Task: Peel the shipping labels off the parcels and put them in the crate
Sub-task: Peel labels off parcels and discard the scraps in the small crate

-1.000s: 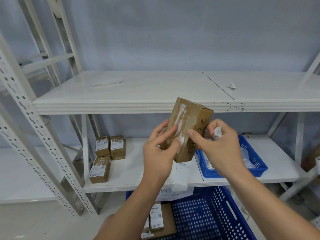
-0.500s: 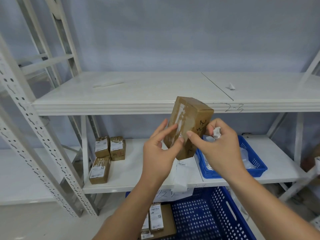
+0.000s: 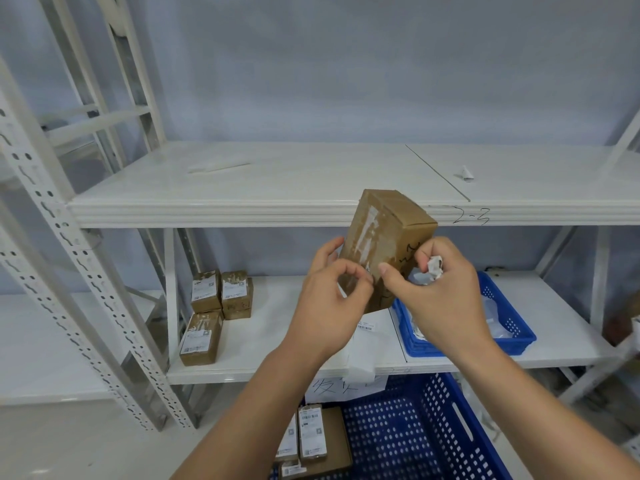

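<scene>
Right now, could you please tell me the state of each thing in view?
held parcel: tilted, in both hands, label mostly off.
left hand: grips the held parcel.
right hand: holds a crumpled label, thumb on the held parcel.
shelf parcels: labels still on.
blue tray: holds white scraps.

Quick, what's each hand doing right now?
Left hand: closed, gripping the box.
Right hand: closed, holding a crumpled label, thumb on the box.

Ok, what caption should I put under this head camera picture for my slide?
Left hand and right hand pick at a brown parcel by white shelves; the right also grips crumpled label paper.
</scene>
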